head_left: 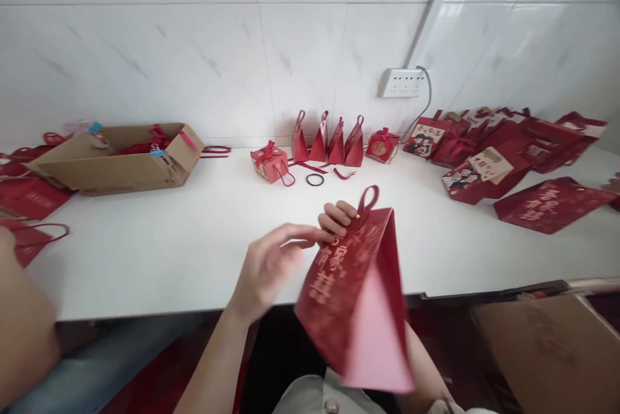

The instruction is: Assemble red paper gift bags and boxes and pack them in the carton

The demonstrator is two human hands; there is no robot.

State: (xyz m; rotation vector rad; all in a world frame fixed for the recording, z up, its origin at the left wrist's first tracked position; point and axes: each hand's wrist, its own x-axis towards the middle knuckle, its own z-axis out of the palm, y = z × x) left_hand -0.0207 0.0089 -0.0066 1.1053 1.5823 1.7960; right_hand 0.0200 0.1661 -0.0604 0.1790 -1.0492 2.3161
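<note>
Right hand (336, 220): fingers curled over the upper edge of the large red triangular paper box (341, 285), gripping it near its ribbon loop and small gold bead. Left hand (271, 265): unclear at the tips from blur, but fingers partly open, index extended to the right fingers at the box's printed face; contact can't be confirmed. Box is tilted, held over the front edge of the white table (194, 233), well apart from the row of small red triangular boxes (320, 146) by the back edge.

The red gift box (341, 278) is a folded triangular shape with gold Chinese characters on its side, a loop handle at its peak and a pale pink end, held tilted above the table's (169, 252) front edge.
</note>
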